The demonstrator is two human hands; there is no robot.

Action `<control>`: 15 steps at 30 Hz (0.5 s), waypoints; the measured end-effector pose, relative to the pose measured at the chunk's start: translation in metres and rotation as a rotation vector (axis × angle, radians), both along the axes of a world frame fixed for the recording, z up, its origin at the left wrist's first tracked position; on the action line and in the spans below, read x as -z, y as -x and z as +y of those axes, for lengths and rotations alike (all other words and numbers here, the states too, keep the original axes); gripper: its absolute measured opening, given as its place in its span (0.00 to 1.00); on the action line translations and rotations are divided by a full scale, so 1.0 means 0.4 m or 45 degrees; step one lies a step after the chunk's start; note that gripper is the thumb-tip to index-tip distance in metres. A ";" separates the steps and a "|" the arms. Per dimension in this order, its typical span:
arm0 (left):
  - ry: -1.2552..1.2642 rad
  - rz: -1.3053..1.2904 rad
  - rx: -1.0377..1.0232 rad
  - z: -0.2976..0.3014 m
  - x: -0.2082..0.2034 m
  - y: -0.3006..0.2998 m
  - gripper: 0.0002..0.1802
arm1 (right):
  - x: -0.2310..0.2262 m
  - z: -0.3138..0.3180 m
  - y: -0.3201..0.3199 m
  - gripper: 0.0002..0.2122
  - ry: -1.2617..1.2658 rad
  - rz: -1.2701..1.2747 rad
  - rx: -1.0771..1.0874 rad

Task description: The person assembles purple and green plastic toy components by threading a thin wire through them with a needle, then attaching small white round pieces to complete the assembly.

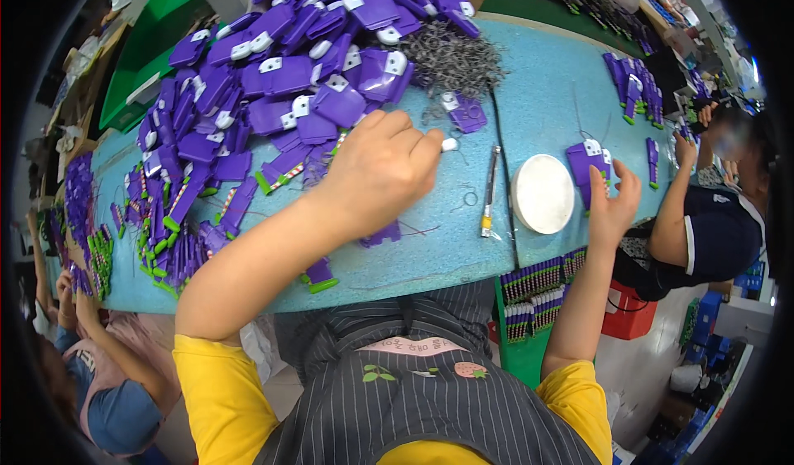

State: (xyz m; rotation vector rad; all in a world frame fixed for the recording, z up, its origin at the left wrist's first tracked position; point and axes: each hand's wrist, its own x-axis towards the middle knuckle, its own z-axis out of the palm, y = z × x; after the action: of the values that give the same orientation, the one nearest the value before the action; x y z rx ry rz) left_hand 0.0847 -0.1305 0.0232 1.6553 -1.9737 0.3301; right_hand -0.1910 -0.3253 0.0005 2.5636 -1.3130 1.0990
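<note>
My left hand is closed, fingers curled down, at the right edge of a heap of purple plastic pieces with white ends. What it holds, if anything, is hidden under the fingers; a small white tip shows beside them. Over on the right, my right hand has its thumb and fingers apart, close to purple pieces with white tops and thin wires lying on the blue table. No grip on them is visible. Between my hands lie a round white dish and a thin pen-like tool with a yellow end.
A tangle of grey wire rings borders the heap. Purple pieces with green ends pile up at the left. A dark cord crosses the blue table. Below its edge sits a green crate of finished-looking pieces. Other people work at both sides.
</note>
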 end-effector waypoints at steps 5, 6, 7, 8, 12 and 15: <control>-0.690 1.332 -0.018 0.154 -0.093 0.083 0.31 | -0.157 0.327 -0.132 0.34 -0.439 0.031 -1.128; -0.670 1.372 -0.011 0.187 -0.074 0.102 0.32 | -0.159 0.370 -0.156 0.37 -0.576 0.169 -1.281; -0.647 1.407 0.012 0.215 -0.057 0.122 0.34 | -0.165 0.397 -0.169 0.39 -0.701 0.313 -1.419; -0.700 1.569 -0.001 0.250 -0.054 0.133 0.34 | -0.161 0.413 -0.177 0.39 -0.702 0.306 -1.428; -0.487 2.378 0.329 0.378 0.027 0.161 0.32 | -0.110 0.438 -0.197 0.37 -0.891 0.174 -1.436; -0.531 2.580 0.174 0.410 0.063 0.217 0.31 | -0.072 0.461 -0.217 0.34 -1.028 0.159 -1.301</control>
State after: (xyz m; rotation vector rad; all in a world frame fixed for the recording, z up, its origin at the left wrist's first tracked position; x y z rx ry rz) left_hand -0.0021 0.0335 -0.0018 0.9545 -0.4593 -1.3525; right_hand -0.1042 -0.1408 0.0292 4.0044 -0.3353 0.3969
